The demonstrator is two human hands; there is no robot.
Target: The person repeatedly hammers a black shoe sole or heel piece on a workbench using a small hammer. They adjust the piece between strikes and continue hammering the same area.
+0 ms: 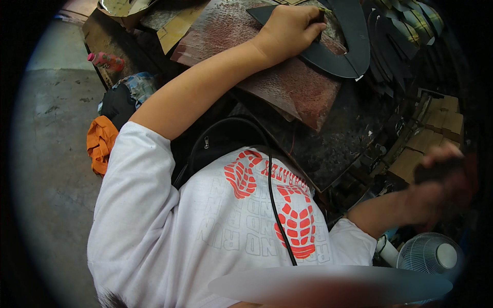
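My left hand (291, 32) is closed in a pinch over a flat black U-shaped piece (354, 49). Something small and dark shows between thumb and fingers, too small to name. Under the piece lies a flat board (313, 97), mottled with reddish-brown stains, its corner pointing toward me. Off to the right, away from the board, my right hand (436, 185) is smeared by motion. Its fingers bend around a dark object (439, 170) whose kind the blur hides.
More curved black pieces (385, 51) are stacked at the far right. Brown cardboard-like pieces (429, 131) sit below them. A white fan (429, 254) stands at lower right. To the left are a pink bottle (106, 61) and an orange cloth (101, 143). A black cable (270, 179) crosses my shirt.
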